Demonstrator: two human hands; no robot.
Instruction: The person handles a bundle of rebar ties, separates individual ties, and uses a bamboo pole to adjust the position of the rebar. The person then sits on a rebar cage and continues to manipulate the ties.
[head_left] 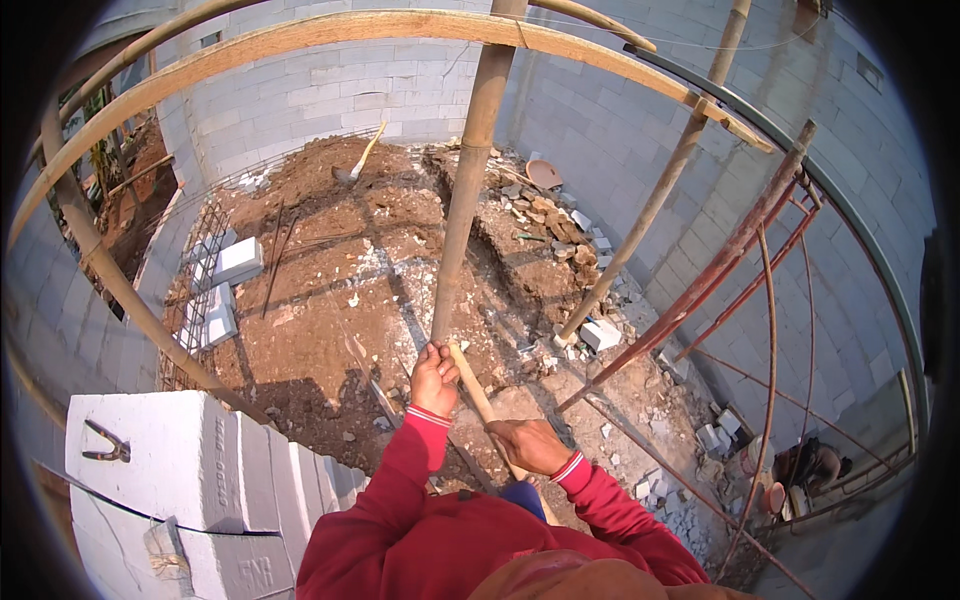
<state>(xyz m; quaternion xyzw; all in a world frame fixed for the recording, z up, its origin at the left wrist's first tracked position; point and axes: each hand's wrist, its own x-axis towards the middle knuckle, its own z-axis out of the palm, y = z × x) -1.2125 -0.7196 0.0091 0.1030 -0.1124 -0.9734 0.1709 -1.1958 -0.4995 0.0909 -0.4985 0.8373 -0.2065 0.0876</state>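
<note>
My left hand (435, 382) is closed, fingertips pinched together, near the foot of an upright bamboo pole (468, 190). What it pinches, if anything, is too small to make out. Just right of it is the upper end of a pale wooden batten (474, 384), which slants down toward my body. My right hand (532, 445) is closed around the batten lower down, the thumb side lying across the wood. Both forearms are in red sleeves with striped cuffs.
White blocks (140, 450) are stacked at lower left, with pliers (106, 442) on top. A curved-looking timber rail (330, 28) crosses overhead. Red metal scaffolding (700, 265) stands right. Below lie dirt (320, 270), a shovel (360, 160) and rubble (550, 220). A person (815, 465) crouches at lower right.
</note>
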